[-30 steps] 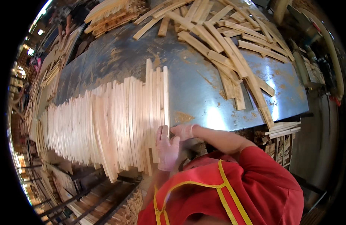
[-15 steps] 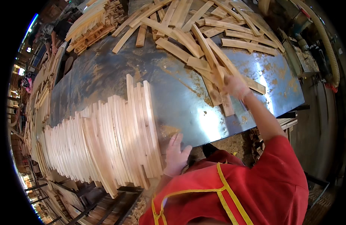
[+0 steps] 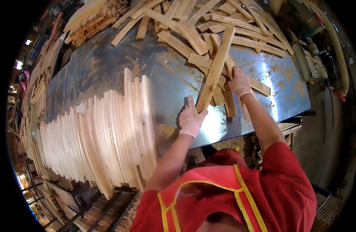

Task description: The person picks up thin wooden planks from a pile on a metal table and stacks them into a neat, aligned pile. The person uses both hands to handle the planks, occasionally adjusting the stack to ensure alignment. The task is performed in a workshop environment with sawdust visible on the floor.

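Both my hands wear pale knit gloves. My left hand (image 3: 191, 119) is at the lower end of a long wooden board (image 3: 217, 71) that slants up over the loose pile. Its index finger points away, apart from the board, and its thumb meets the board's end. To the right, my right hand (image 3: 240, 83) has its fingers closed round the near end of another wooden board (image 3: 225, 54), partly hidden behind the long one. Several loose boards (image 3: 259, 47) lie crisscrossed beyond my hands. Left of my left arm stands a row of pale wooden strips (image 3: 108, 135), packed side by side.
The metal tabletop (image 3: 104, 71) carries patches of sawdust. A stack of wooden pieces (image 3: 91, 21) stands at the far left. Machinery with a ribbed hose (image 3: 340, 58) is beyond the table's right side. Timber (image 3: 290, 129) lies below the near right edge.
My left hand has moved up and right, from beside the strip row to the long board's end. The long board has swung to slant the other way. My right hand has shifted slightly.
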Motion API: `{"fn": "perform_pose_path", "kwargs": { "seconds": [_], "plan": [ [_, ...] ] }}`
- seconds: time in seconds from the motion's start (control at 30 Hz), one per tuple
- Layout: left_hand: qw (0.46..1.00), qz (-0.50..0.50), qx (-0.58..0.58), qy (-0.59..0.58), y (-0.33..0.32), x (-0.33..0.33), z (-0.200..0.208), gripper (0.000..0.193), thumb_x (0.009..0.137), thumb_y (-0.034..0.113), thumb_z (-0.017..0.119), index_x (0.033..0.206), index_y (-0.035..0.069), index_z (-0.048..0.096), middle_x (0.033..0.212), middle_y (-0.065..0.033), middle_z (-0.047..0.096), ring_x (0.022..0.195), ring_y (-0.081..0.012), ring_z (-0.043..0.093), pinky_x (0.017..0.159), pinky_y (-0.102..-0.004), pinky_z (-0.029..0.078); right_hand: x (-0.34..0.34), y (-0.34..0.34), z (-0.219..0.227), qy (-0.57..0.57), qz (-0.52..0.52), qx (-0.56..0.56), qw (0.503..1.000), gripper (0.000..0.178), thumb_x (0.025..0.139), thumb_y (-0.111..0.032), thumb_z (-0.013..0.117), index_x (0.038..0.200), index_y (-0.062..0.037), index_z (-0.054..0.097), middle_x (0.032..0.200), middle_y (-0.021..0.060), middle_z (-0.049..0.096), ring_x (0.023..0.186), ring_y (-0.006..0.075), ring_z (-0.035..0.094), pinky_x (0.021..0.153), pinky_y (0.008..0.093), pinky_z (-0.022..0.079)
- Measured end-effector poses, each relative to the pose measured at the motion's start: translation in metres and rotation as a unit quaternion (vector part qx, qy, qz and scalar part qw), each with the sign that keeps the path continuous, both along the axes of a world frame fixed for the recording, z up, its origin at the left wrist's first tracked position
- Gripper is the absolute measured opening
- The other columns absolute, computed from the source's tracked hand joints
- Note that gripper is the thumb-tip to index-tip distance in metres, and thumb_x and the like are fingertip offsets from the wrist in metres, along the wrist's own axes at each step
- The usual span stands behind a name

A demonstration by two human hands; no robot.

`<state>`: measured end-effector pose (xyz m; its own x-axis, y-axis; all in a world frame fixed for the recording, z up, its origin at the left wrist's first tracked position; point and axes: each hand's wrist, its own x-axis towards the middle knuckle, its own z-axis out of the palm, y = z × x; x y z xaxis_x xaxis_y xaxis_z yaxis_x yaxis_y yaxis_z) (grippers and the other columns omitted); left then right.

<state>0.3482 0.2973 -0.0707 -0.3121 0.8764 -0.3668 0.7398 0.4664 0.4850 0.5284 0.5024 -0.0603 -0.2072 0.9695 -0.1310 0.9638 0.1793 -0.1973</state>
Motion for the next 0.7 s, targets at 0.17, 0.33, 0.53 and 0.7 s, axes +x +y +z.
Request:
{"fn": "perform_pose_path", "kwargs": {
  "seconds": [0.17, 0.33, 0.53, 0.7],
  "plan": [
    [0.991, -0.033, -0.082, -0.102, -0.041, -0.033, 0.015, 0.074, 0.088, 0.044, 0.073, 0.145, 0.004, 0.050, 0.134, -0.0253, 0.067, 0.125, -0.0386, 0.065, 0.106, -0.0447, 0.052, -0.045, -0.113, 0.017, 0.304, -0.026, -0.158, 0.939, 0.069, 0.083, -0.011, 0.068, 0.149, -0.0001, 0.049, 0.129, 0.0236, 0.070, 0.124, 0.0376, 0.066, 0.107, 0.0397, 0.050],
    [0.950, 0.155, 0.023, -0.269, -0.136, -0.048, 0.031, 0.109, 0.081, 0.032, 0.081, 0.168, 0.007, 0.022, 0.147, -0.0277, 0.059, 0.134, -0.0395, 0.060, 0.112, -0.0414, 0.047, -0.101, -0.222, -0.040, 0.571, -0.016, -0.250, 0.782, 0.076, 0.086, -0.001, 0.061, 0.159, 0.0003, 0.039, 0.144, 0.0193, 0.063, 0.128, 0.0253, 0.062, 0.107, 0.0346, 0.049],
    [0.906, 0.242, -0.002, -0.346, -0.219, -0.120, 0.101, 0.096, 0.082, 0.025, 0.077, 0.163, 0.003, 0.032, 0.140, -0.0304, 0.061, 0.125, -0.0402, 0.064, 0.110, -0.0433, 0.049, -0.160, -0.282, -0.077, 0.479, -0.040, -0.291, 0.827, 0.077, 0.088, -0.006, 0.061, 0.162, 0.0002, 0.037, 0.144, 0.0208, 0.063, 0.126, 0.0285, 0.064, 0.108, 0.0358, 0.048],
    [0.961, 0.194, 0.191, 0.045, -0.363, -0.198, 0.053, 0.054, 0.089, 0.012, 0.069, 0.143, 0.008, 0.064, 0.138, -0.0156, 0.067, 0.123, -0.0316, 0.064, 0.108, -0.0391, 0.052, -0.199, -0.271, -0.016, 0.121, 0.181, -0.418, 0.882, 0.063, 0.089, -0.048, 0.070, 0.134, -0.0047, 0.065, 0.124, 0.0257, 0.072, 0.120, 0.0389, 0.068, 0.100, 0.0427, 0.053]
  ]
}}
